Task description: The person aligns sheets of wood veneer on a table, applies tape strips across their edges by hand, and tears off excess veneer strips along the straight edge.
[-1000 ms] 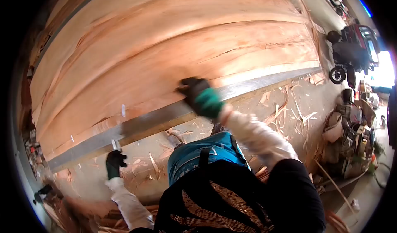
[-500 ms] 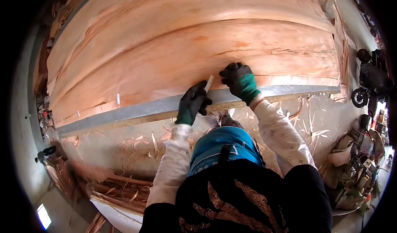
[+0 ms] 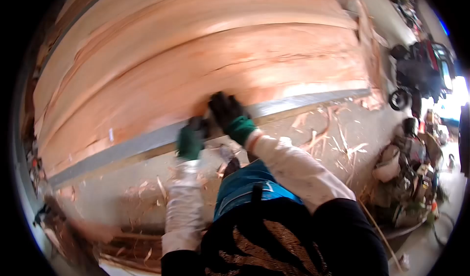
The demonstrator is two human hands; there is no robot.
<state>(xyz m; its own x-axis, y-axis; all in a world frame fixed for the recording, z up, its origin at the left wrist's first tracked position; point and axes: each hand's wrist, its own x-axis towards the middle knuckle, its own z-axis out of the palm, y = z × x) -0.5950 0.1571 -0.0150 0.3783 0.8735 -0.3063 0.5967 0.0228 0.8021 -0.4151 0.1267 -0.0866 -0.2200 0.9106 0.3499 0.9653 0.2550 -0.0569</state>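
Observation:
Large sheets of reddish wood veneer (image 3: 196,70) lie layered over a table with a grey metal edge (image 3: 132,147). My left hand (image 3: 192,138), in a green and black glove, is at that edge; motion blurs its fingers, and whatever it may hold cannot be made out. Just right of it, my right hand (image 3: 229,117) in a similar glove lies palm down over the veneer's near border, fingers stretched out. A small white tag (image 3: 111,135) shows on the veneer further left.
Veneer scraps (image 3: 345,151) litter the floor in front of the table. A three-wheeled vehicle (image 3: 421,72) stands at the upper right, above a heap of bags and odds and ends (image 3: 409,170). Stacked veneer strips (image 3: 132,251) lie at the lower left.
Both hands have moved left and a little down along the table edge. The pale strip seen in my left hand half a second ago is no longer visible. The view has shifted too.

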